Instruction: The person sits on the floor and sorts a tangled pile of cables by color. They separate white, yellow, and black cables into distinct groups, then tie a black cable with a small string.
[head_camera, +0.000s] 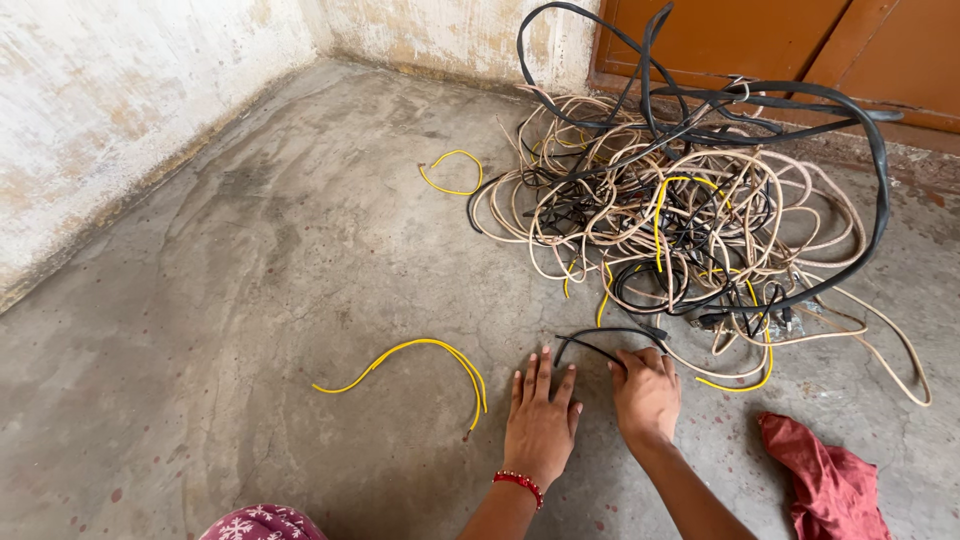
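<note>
— Black wire (600, 345)?
— On the concrete floor (250, 300) at the tangled cable heap's (680, 210) edge, pinched by right hand (645, 395) fingertips.
— Left hand (540, 425)?
— Flat on the floor, fingers together, red bracelet (518, 484) at wrist.
— Nearby?
— Yellow wire (420, 365) left; red cloth (825, 480) right.

Beige, black and yellow wires (690, 210) are lying tangled on grey concrete floor (250, 300), beside a red cloth (830, 480), red bead bracelet (518, 484) and orange-brown door (780, 40).
</note>
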